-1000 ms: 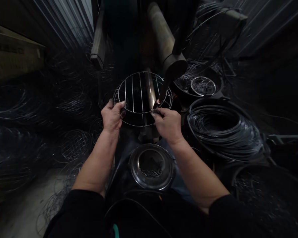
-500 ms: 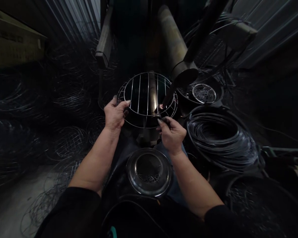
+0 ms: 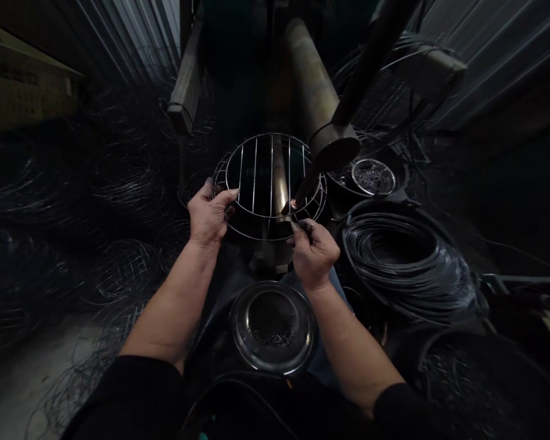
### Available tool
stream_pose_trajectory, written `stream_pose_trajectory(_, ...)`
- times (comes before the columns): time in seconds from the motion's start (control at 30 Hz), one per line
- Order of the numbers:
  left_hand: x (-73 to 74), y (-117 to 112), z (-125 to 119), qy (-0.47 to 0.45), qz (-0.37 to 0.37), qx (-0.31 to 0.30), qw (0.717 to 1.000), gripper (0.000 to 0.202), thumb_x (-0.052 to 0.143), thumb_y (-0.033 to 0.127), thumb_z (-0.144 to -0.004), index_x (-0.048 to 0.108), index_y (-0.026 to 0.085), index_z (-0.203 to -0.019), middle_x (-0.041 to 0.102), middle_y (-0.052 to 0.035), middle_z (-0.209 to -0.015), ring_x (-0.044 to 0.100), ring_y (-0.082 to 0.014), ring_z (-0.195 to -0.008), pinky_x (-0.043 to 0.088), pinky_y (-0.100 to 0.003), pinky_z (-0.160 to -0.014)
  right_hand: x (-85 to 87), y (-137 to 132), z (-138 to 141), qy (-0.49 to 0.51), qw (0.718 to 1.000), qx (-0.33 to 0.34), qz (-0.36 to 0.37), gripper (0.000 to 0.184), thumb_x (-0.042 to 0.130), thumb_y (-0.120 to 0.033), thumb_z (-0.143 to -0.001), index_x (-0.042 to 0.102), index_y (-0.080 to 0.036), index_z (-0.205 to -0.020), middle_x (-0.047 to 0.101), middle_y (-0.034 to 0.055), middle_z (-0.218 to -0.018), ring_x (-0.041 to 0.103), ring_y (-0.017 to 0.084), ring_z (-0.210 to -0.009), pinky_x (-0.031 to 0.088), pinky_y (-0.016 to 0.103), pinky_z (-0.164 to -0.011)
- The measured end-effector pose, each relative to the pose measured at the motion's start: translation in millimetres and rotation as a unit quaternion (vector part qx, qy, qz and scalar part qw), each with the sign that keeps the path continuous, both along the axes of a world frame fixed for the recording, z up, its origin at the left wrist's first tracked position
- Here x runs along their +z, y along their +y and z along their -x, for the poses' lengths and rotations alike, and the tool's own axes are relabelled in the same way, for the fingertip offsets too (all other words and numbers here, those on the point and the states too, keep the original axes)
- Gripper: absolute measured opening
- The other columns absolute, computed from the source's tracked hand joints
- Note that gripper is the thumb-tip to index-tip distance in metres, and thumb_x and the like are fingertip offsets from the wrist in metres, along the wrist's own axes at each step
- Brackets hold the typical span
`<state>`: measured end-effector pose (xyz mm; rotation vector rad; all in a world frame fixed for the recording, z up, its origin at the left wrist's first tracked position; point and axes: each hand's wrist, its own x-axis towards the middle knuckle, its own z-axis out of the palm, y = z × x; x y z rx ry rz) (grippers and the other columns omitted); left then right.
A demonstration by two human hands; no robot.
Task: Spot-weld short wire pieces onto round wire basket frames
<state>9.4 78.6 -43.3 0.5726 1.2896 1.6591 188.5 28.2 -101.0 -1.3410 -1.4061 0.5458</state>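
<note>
A round wire rack (image 3: 255, 177), with parallel bars across its top and a wider ring below, lies around the tip of a lower brass-coloured bar (image 3: 280, 183). My left hand (image 3: 207, 212) grips its left rim between thumb and fingers. At the front rim, right of centre, my right hand (image 3: 315, 247) is closed in a pinch; whatever small piece it holds is hidden by the fingers. Just above those fingers, a slanting rod with a copper-coloured tip (image 3: 294, 203) comes down close to the rim.
A metal bowl (image 3: 241, 342) with short wire pieces sits in front of me. To the right are a large coil of wire (image 3: 394, 244) and a tub holding a smaller bowl (image 3: 373, 177). A thick cylinder (image 3: 318, 91) juts out overhead. Wire rings (image 3: 123, 269) pile up at left.
The view has shifted slightly, so most things appear a little lower and further left. Both hands keep their places at the rack's rim.
</note>
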Motion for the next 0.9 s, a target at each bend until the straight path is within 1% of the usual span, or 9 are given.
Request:
stream_pose_trajectory(0.1,2.9,-0.6,-1.0,0.004,-0.005,-0.003,1.000,0.046,0.078,0.016,-0.053,0.067,0.018,-0.098,0.059,0.0010,-0.080,0.053,-0.0078,-0.059,0.040,-0.019,-0.048,3.3,0.8,1.7,-0.007,0.995,-0.063,-0.071,0.015,0.053,-0.029,-0.087,0.065,-0.021,-0.085,0.062,0.0028,-0.066,0.063,0.021,-0.068,0.052,0.035,-0.070)
stream_pose_trajectory(0.2,2.3,1.1,-0.7,0.004,-0.001,0.003,1.000,0.048,0.078,0.015,-0.053,0.067,0.018,-0.099,0.059,0.0008,-0.081,0.054,-0.0081,-0.060,0.040,-0.019,-0.048,7.7,1.9,2.9,-0.028,0.992,-0.067,-0.099,0.014,0.052,-0.027,-0.086,0.065,-0.021,-0.082,0.061,0.0019,-0.062,0.060,0.019,-0.062,0.051,0.034,-0.067)
stream_pose_trajectory(0.3,-1.4,5.3,0.7,0.002,0.002,0.006,1.000,0.050,0.079,0.015,-0.052,0.066,0.017,-0.100,0.060,0.0006,-0.081,0.055,-0.0086,-0.060,0.041,-0.019,-0.048,11.3,4.0,3.2,-0.045,0.991,-0.074,-0.106,0.015,0.051,-0.026,-0.087,0.064,-0.021,-0.082,0.063,0.0028,-0.064,0.060,0.019,-0.064,0.050,0.034,-0.067)
stream_pose_trajectory(0.43,-6.0,11.2,2.2,0.003,-0.004,0.002,1.000,0.043,0.080,0.018,-0.051,0.064,0.016,-0.090,0.058,0.0024,-0.073,0.053,-0.0082,-0.056,0.040,-0.019,-0.046,14.7,7.9,4.0,-0.041,0.990,-0.068,-0.120,0.015,0.051,-0.025,-0.087,0.064,-0.020,-0.082,0.064,0.0034,-0.065,0.061,0.019,-0.066,0.050,0.033,-0.068)
stream_pose_trajectory(0.53,-5.0,12.5,1.6,-0.004,-0.002,0.008,1.000,0.041,0.080,0.016,-0.050,0.063,0.015,-0.087,0.056,0.0028,-0.070,0.052,-0.0084,-0.054,0.039,-0.019,-0.045,16.6,9.2,4.5,-0.050,0.990,-0.073,-0.111,0.016,0.050,-0.026,-0.088,0.064,-0.021,-0.081,0.064,0.0031,-0.065,0.061,0.019,-0.065,0.050,0.033,-0.068)
stream_pose_trajectory(0.67,1.7,10.8,-0.5,-0.008,0.011,0.010,1.000,0.048,0.078,0.011,-0.052,0.063,0.015,-0.097,0.058,0.0023,-0.069,0.053,-0.0086,-0.056,0.041,-0.020,-0.047,18.1,8.7,-1.4,-0.045,0.994,-0.055,-0.087,0.017,0.052,-0.028,-0.087,0.066,-0.021,-0.080,0.067,0.0036,-0.069,0.062,0.019,-0.068,0.051,0.034,-0.071)
stream_pose_trajectory(0.73,4.1,10.6,-1.4,-0.006,0.017,0.007,1.000,0.051,0.078,0.010,-0.053,0.063,0.014,-0.102,0.060,0.0017,-0.070,0.054,-0.0091,-0.056,0.041,-0.020,-0.048,18.0,9.0,-7.3,-0.016,0.998,-0.020,-0.051,0.016,0.055,-0.030,-0.086,0.068,-0.020,-0.084,0.067,0.0031,-0.072,0.063,0.017,-0.063,0.052,0.032,-0.067)
stream_pose_trajectory(0.83,4.1,12.4,-2.3,-0.012,0.038,0.024,0.999,0.062,0.077,0.008,-0.053,0.060,0.014,-0.112,0.060,0.0013,-0.070,0.054,-0.0095,-0.054,0.039,-0.021,-0.047,16.3,11.0,-14.5,0.041,0.999,0.035,-0.001,0.018,0.060,-0.033,-0.083,0.069,-0.019,-0.090,0.068,0.0024,-0.077,0.060,0.014,-0.052,0.052,0.029,-0.056)
stream_pose_trajectory(0.9,2.6,14.0,-2.5,-0.016,0.045,0.031,0.998,0.064,0.077,0.008,-0.052,0.058,0.014,-0.113,0.060,0.0018,-0.069,0.053,-0.0091,-0.051,0.038,-0.022,-0.046,14.1,12.8,-15.7,0.068,0.997,0.045,0.008,0.018,0.062,-0.033,-0.081,0.070,-0.019,-0.089,0.068,0.0020,-0.076,0.059,0.013,-0.050,0.051,0.027,-0.052)
